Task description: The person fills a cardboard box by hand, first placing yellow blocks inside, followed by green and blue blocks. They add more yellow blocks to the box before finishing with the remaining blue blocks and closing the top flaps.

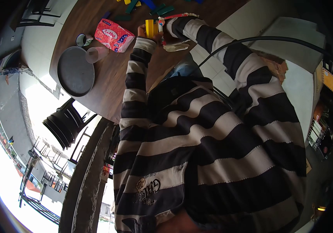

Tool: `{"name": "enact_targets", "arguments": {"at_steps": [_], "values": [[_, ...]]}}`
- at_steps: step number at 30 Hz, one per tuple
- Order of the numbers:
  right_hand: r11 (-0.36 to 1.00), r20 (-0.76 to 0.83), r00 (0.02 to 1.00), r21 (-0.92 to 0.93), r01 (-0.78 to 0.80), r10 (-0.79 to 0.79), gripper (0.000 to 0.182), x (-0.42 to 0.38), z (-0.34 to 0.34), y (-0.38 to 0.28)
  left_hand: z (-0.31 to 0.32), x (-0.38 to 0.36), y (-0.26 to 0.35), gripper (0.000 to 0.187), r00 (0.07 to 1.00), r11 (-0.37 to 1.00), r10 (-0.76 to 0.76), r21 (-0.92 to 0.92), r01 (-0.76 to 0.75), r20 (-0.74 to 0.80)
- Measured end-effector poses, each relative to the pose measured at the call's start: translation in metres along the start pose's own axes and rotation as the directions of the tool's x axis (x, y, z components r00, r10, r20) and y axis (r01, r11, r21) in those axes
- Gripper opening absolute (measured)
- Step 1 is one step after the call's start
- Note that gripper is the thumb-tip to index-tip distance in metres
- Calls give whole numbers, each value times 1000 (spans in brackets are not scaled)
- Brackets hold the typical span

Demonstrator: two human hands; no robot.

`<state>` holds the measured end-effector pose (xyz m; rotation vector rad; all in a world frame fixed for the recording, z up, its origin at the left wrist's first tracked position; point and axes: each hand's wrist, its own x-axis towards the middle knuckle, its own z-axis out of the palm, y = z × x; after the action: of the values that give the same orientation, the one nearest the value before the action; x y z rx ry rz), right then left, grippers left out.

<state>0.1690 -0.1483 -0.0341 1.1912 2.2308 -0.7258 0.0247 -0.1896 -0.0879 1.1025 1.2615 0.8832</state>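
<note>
My left hand [141, 31] is closed around yellow blocks [149, 28] that stand upright at the table's edge side. Its fingers show on both sides of them. My right arm reaches in from the right, and its striped cuff [171, 28] ends close beside the blocks. The right hand itself is mostly hidden, so its fingers do not show clearly. A small white piece with red and blue marks [161, 24] sits between the two hands. Around the right cuff lies a torn red and white package [180, 16].
On the brown table [110, 81] are a pink tissue pack [114, 35], a round dark tray [75, 73], a clear plastic cup [95, 55] and a mug [82, 40]. Green blocks [165, 10] and others lie at the top. Black stacked chairs [66, 124] stand left.
</note>
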Motion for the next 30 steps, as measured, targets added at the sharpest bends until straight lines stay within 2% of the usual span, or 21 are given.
{"name": "enact_targets", "arguments": {"at_steps": [1, 2, 6, 17, 21, 25, 26, 29, 30], "values": [[1000, -4, 1000, -6, 3, -3, 38, -1, 0, -1, 0, -1, 1, 63, 1000, 1000, -26, -2, 26, 13], [1000, -11, 1000, -6, 3, -3, 37, -4, 1, -2, 1, 0, -2, 63, 999, 999, 33, -25, -33, 5], [1000, -21, 1000, -8, 12, -12, 37, -9, 1, -4, -1, 5, -6, 62, 999, 999, 54, -9, -54, -5], [995, -51, 998, -94, 35, -40, 34, 5, 10, -7, -4, 7, -5, 63, 997, 997, -71, -41, 72, 23], [994, -47, 995, 56, 95, -92, 33, 5, 8, 0, -6, 7, -4, 62, 996, 994, -87, -59, 88, 29], [999, -19, 999, 17, 30, -30, 31, 11, 8, 0, -5, 7, 3, 63, 996, 995, -84, -59, 86, 33], [996, 17, 996, 13, 85, -85, 32, 41, 30, 12, -4, 6, 4, 63, 997, 995, -75, -61, 77, 33], [993, 32, 992, -10, 120, -120, 33, 16, 6, 1, -6, 7, -4, 63, 994, 991, -96, -85, 100, 43], [995, -63, 995, 65, 77, -73, 34, 10, 8, 0, -7, 8, -6, 62, 996, 994, -78, -69, 81, 42]]}}
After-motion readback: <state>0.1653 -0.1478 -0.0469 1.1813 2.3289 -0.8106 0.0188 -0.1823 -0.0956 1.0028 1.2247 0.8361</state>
